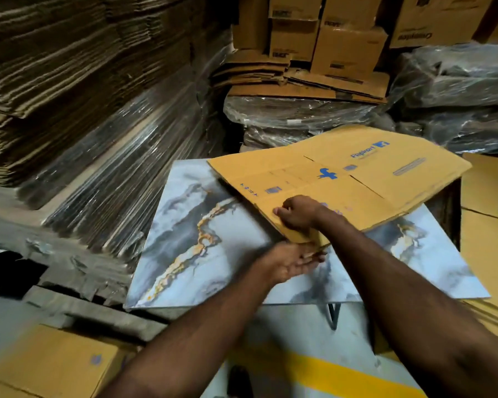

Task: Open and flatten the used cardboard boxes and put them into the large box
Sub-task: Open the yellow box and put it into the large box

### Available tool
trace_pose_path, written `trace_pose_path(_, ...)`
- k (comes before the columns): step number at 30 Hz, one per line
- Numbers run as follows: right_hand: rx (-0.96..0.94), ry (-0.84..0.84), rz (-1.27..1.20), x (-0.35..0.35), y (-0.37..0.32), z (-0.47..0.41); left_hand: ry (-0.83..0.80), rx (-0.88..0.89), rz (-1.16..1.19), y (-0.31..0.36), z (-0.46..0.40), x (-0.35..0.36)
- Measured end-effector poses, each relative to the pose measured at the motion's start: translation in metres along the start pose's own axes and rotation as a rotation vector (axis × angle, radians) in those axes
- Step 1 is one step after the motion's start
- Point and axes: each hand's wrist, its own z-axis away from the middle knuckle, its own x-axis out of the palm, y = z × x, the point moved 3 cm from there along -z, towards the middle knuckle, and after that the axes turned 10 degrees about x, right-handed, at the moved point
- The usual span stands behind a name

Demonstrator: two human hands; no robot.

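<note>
A flattened yellow-brown cardboard box [357, 179] with blue print lies across the far right part of a marble-patterned table [190, 239], its far end sticking out past the table. My right hand [296, 215] lies on the box's near corner with its fingers curled at the edge. Just below that corner, my left hand [292, 261] is palm up with straight fingers that touch the underside of the corner.
Tall stacks of flat cardboard [69, 96], some wrapped in plastic, rise at the left and back. Cartons [348, 47] stand at the far wall. Flat yellow boxes [489, 225] lie at the right, another box [52, 363] at the lower left.
</note>
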Motion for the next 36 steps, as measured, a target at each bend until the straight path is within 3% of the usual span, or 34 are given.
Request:
trace_pose_path(3, 0.002, 0.022, -0.001, -0.002, 0.018, 0.015, -0.006, 0.150, -0.088, -0.014, 0.008, 0.048)
trace_pose_path(9, 0.091, 0.068, 0.121, -0.026, 0.054, 0.045, 0.046, 0.279, -0.355, -0.055, 0.000, 0.089)
trace_pose_path(13, 0.077, 0.130, 0.256, -0.036, 0.055, 0.061, -0.099, 0.371, -0.509, -0.071, -0.011, 0.108)
trace_pose_path(18, 0.025, 0.251, 0.320, -0.046, 0.075, 0.075, -0.348, 0.304, -0.704, -0.062, -0.015, 0.089)
trace_pose_path(20, 0.021, 0.303, 0.301, -0.053, 0.090, 0.077, -0.263, 0.178, -0.744, -0.050, -0.023, 0.052)
trace_pose_path(23, -0.007, 0.372, 0.286, -0.062, 0.115, 0.080, 0.088, 0.106, -0.386, -0.014, -0.030, 0.004)
trace_pose_path(26, -0.004, 0.383, 0.289, -0.066, 0.143, 0.082, 0.247, 0.185, -0.127, 0.033, -0.047, -0.016)
trace_pose_path(33, -0.019, 0.382, 0.271, -0.064, 0.203, 0.086, 0.251, 0.239, 0.215, 0.105, -0.106, -0.005)
trace_pose_path(36, 0.037, 0.421, 0.183, -0.058, 0.227, 0.094, 0.247, 0.213, 0.205, 0.106, -0.135, -0.004)
